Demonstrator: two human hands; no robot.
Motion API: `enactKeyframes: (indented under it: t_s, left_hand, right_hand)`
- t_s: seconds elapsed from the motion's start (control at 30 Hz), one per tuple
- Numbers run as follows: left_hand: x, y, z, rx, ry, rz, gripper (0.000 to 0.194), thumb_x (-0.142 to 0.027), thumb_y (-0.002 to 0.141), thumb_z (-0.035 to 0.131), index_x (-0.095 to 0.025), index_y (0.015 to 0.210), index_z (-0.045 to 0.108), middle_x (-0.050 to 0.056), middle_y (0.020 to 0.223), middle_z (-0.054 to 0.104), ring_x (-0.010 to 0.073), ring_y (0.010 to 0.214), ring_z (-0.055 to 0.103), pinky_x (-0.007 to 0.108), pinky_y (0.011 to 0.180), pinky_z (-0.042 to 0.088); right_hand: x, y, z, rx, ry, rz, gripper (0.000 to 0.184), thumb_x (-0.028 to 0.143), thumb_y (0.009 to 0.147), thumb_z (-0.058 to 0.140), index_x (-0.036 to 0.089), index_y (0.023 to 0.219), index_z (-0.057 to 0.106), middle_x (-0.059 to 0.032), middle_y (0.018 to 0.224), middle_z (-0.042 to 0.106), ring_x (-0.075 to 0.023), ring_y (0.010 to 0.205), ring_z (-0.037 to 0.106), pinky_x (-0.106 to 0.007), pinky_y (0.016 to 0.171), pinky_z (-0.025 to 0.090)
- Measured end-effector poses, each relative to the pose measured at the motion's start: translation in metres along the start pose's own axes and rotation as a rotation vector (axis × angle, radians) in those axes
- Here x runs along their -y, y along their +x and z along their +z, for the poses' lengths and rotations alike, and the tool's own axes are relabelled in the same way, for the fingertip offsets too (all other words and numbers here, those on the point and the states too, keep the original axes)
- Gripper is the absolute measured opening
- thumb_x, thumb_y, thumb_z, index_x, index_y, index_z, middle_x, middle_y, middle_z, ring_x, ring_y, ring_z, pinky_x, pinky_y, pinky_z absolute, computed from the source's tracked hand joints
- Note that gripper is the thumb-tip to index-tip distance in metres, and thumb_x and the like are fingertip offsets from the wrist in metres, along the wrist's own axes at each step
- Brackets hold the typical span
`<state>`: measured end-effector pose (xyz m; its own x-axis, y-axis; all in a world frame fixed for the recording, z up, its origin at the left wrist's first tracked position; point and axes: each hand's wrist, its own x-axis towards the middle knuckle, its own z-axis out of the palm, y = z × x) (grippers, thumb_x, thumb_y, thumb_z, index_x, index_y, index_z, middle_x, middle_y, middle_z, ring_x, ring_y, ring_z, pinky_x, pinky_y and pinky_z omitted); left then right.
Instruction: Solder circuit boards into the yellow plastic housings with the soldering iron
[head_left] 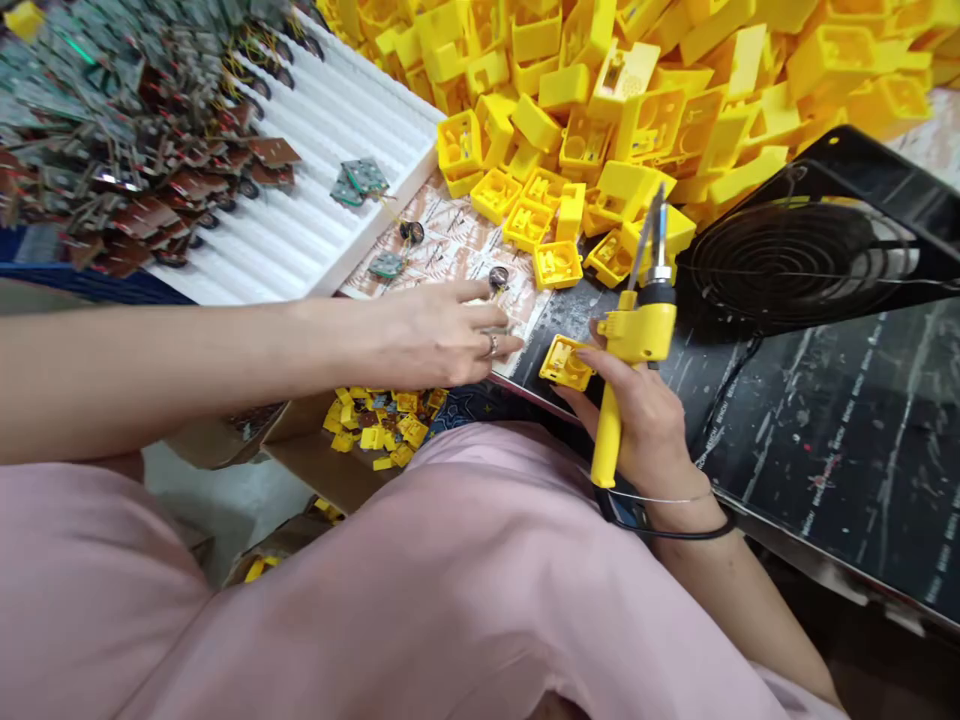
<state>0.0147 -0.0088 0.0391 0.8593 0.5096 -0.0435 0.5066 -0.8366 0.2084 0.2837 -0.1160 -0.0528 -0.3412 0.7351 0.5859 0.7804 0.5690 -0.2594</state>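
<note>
My right hand (637,410) is closed around a yellow soldering gun (637,335), its metal tip pointing up and away. The same hand pinches a small open yellow plastic case (566,362) between thumb and fingers. My left hand (446,335), with a ring on one finger, reaches over the table with its fingers stretched out and slightly apart. Just beyond its fingertips lies a small round black part (499,278) with thin wires. What is under the left fingers is partly hidden. A small green circuit board (387,265) and another wired round part (411,232) lie nearby.
Yellow cases (555,130) are heaped at the back. A white ridged foam board (375,90) bears many piled circuit boards (150,140) on the left. A black fan (795,250) stands on the right. Below the table edge, a cardboard box (319,450) holds yellow pieces (382,425).
</note>
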Motion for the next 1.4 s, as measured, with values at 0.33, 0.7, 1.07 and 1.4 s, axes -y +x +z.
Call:
enactKeyframes:
  t_s: [0.33, 0.7, 1.07, 1.4]
  left_hand:
    - [-0.009, -0.018, 0.053, -0.138, 0.154, -0.346, 0.056, -0.063, 0.100, 0.054, -0.014, 0.117, 0.077, 0.015, 0.106, 0.081, 0.0344, 0.102, 0.076, 0.044, 0.089, 0.057]
    - [0.036, 0.002, 0.035, -0.432, -0.408, -0.450, 0.038, -0.051, 0.101, 0.054, -0.020, 0.089, 0.072, 0.006, 0.084, 0.080, 0.0199, 0.075, 0.074, 0.033, 0.072, 0.057]
    - [0.033, 0.018, 0.038, -0.142, -0.471, 0.079, 0.026, -0.030, 0.102, 0.055, -0.024, 0.106, 0.080, 0.003, 0.116, 0.085, 0.0162, 0.107, 0.081, 0.028, 0.097, 0.060]
    - [-0.002, 0.042, 0.013, -0.049, -0.116, -0.147, 0.034, -0.043, 0.098, 0.054, -0.026, 0.102, 0.083, 0.002, 0.096, 0.082, 0.0237, 0.095, 0.077, 0.036, 0.092, 0.054]
  right_hand:
    - [-0.007, -0.006, 0.004, -0.023, 0.049, -0.018, 0.047, 0.028, 0.100, 0.078, 0.024, 0.142, 0.059, -0.0057, 0.106, 0.080, -0.0238, 0.096, 0.079, -0.037, 0.094, 0.064]
    - [-0.003, -0.005, 0.007, -0.055, -0.008, 0.004, 0.046, 0.031, 0.100, 0.078, 0.024, 0.142, 0.059, -0.0077, 0.110, 0.081, -0.0245, 0.098, 0.080, -0.035, 0.093, 0.065]
    - [-0.008, -0.009, -0.002, -0.041, -0.039, 0.031, 0.047, 0.031, 0.101, 0.078, 0.024, 0.143, 0.059, -0.0069, 0.110, 0.081, -0.0242, 0.099, 0.080, -0.037, 0.096, 0.064]
    - [-0.015, -0.017, -0.010, -0.046, -0.019, 0.049, 0.059, 0.029, 0.100, 0.078, 0.029, 0.153, 0.052, -0.0054, 0.115, 0.080, -0.0244, 0.103, 0.080, -0.039, 0.098, 0.064]
